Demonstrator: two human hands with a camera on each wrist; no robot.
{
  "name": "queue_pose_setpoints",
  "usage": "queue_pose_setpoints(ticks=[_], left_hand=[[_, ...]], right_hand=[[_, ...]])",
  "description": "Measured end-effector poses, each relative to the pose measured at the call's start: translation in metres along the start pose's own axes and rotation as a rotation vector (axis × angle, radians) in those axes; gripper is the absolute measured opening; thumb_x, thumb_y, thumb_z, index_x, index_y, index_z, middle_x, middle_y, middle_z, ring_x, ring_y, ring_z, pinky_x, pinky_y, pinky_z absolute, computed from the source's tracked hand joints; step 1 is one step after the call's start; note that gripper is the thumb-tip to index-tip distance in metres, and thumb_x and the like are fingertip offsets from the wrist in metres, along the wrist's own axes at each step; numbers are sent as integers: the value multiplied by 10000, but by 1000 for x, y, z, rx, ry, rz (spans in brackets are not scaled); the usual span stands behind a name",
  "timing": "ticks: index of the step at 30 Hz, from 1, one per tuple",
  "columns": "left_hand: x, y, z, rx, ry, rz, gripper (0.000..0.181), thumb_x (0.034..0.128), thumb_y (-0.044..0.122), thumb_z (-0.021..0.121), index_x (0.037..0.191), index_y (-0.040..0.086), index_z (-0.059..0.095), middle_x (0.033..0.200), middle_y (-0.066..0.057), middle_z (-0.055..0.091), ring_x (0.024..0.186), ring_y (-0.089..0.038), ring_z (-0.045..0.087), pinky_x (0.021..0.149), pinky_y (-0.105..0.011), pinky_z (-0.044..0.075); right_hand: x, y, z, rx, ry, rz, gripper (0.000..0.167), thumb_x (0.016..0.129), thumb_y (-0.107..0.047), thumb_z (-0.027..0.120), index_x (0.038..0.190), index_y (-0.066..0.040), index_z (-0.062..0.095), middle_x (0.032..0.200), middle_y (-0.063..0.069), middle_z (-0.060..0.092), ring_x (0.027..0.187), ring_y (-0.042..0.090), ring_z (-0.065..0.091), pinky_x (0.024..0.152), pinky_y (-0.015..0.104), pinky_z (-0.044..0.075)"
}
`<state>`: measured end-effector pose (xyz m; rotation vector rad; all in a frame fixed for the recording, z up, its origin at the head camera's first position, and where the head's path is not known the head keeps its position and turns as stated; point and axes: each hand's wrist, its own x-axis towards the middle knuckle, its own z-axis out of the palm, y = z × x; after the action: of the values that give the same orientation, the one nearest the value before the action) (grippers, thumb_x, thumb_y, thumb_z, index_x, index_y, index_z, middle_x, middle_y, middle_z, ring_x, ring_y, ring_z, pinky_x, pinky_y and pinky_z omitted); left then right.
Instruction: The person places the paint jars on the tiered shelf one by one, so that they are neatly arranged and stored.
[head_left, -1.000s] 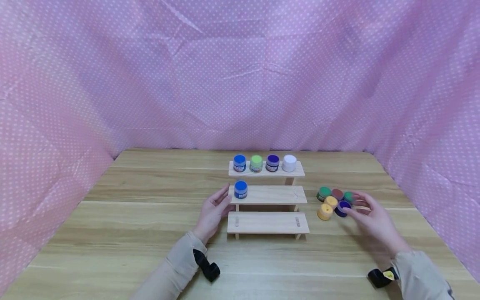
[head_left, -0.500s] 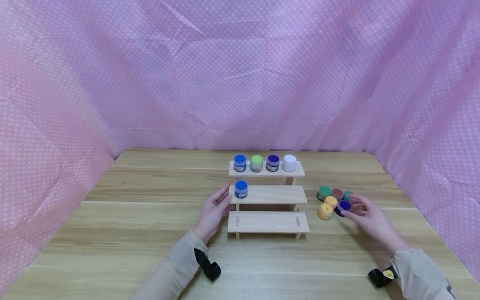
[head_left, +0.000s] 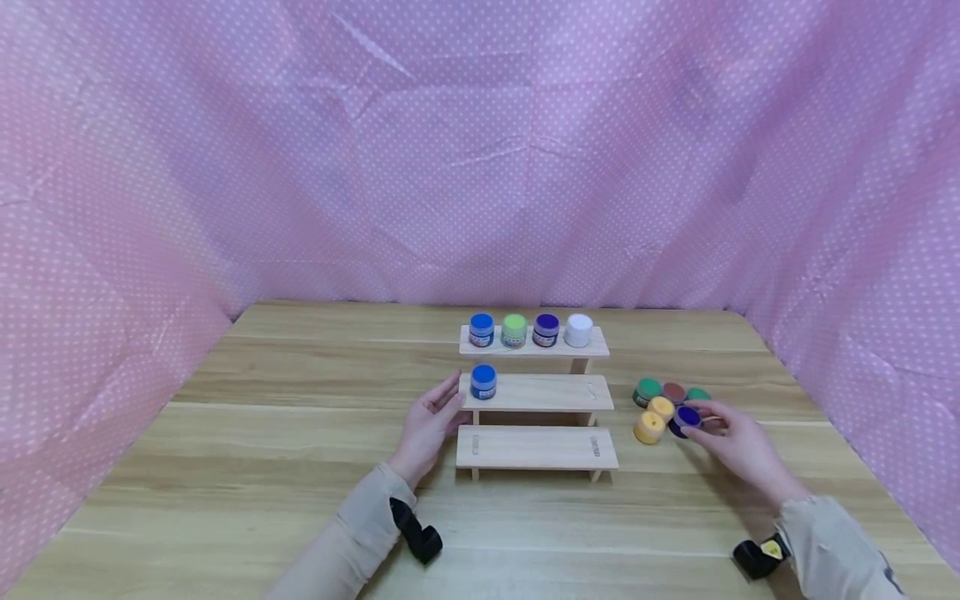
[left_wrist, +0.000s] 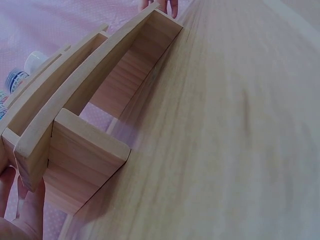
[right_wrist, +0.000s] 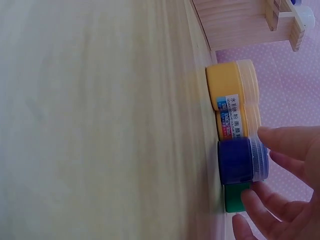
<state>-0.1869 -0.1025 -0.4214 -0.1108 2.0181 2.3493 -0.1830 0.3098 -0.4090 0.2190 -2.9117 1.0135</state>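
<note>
A three-step wooden display stand [head_left: 536,448] is on the table. At its left end, my left hand [head_left: 422,433] grips the edge of the middle step with thumb and fingers; the left wrist view shows only part of this hand. My right hand [head_left: 738,442] pinches a dark blue paint jar [right_wrist: 236,161] between thumb and fingers, right of the stand. Close around that jar stand two yellow paint jars [head_left: 649,427], two green-lidded jars [head_left: 647,391] and a reddish-brown-lidded jar [head_left: 673,392]. The hand partly covers the farther green one.
On the top step stand a blue jar [head_left: 482,330], a light green jar [head_left: 513,331], a purple jar [head_left: 546,330] and a white jar [head_left: 579,330]. Another blue jar [head_left: 483,382] sits at the middle step's left end. Pink dotted cloth [head_left: 480,167] surrounds the table.
My right hand's fingers have drawn in around the dark blue jar, which stays among the others. The left hand keeps its place on the stand. The head view has tilted slightly.
</note>
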Motion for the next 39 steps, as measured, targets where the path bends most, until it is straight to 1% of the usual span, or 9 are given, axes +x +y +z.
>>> queue_pose_setpoints(ticks=[6,14,17,19,21,27,31,36,39], left_hand=[[0,0,0,12,1,1,472,974,146,527,1428,91,408,1472,-144,404,1289,-305,471,988,-404,478],[0,0,1,-9,3,5,468,972,113,521,1426,86,410,1460,-134,423,1284,-286,480,969,-389,498],[0,0,1,-12,3,9,469,974,116,518,1427,82,405,1457,-142,424,1271,-282,494,955,-374,511],[0,0,1,-12,4,8,468,975,114,515,1429,85,403,1453,-146,429,1251,-279,514,943,-361,520],[0,1,1,-10,3,10,469,977,107,509,1432,83,398,1450,-152,431,1233,-270,530,934,-349,526],[0,3,2,-11,-2,10,470,976,104,510,1432,84,398,1453,-148,428,1258,-274,508,957,-373,510],[-1,3,2,-15,-3,8,470,974,102,514,1431,83,402,1458,-141,424,1279,-285,484,967,-387,498],[-1,2,1,-10,-2,11,471,974,97,515,1430,71,400,1449,-164,427,1260,-293,502,957,-382,506],[-1,1,1,-4,7,10,466,972,91,517,1424,75,410,1439,-169,439,1233,-270,528,938,-362,522]], right_hand=[[1,0,0,-26,-5,9,444,891,-210,658,1242,42,556,1177,317,584,1017,441,590,799,518,538],[3,0,1,-36,15,-29,377,873,-155,681,1168,63,596,1127,317,603,965,437,615,752,478,558],[4,-1,1,-45,23,-37,361,871,-137,681,1164,58,601,1104,301,620,940,397,632,702,343,564],[5,-1,2,-53,24,-38,356,876,-138,676,1164,58,603,1083,292,629,914,355,640,649,246,532],[7,-1,1,-59,22,-35,358,880,-147,672,1164,59,602,1060,283,637,880,306,638,599,194,491],[6,-2,1,-63,17,-20,357,875,-135,672,1165,61,600,1005,248,650,804,189,583,531,202,451],[5,-3,1,-56,9,-6,373,881,-143,666,1181,65,589,993,234,648,761,146,551,507,209,440],[5,-2,0,-64,8,-4,377,886,-166,664,1181,58,593,1033,261,639,825,204,595,546,196,453],[5,-3,1,-73,9,-9,372,881,-158,668,1177,58,598,1048,273,637,860,271,620,597,255,507]])
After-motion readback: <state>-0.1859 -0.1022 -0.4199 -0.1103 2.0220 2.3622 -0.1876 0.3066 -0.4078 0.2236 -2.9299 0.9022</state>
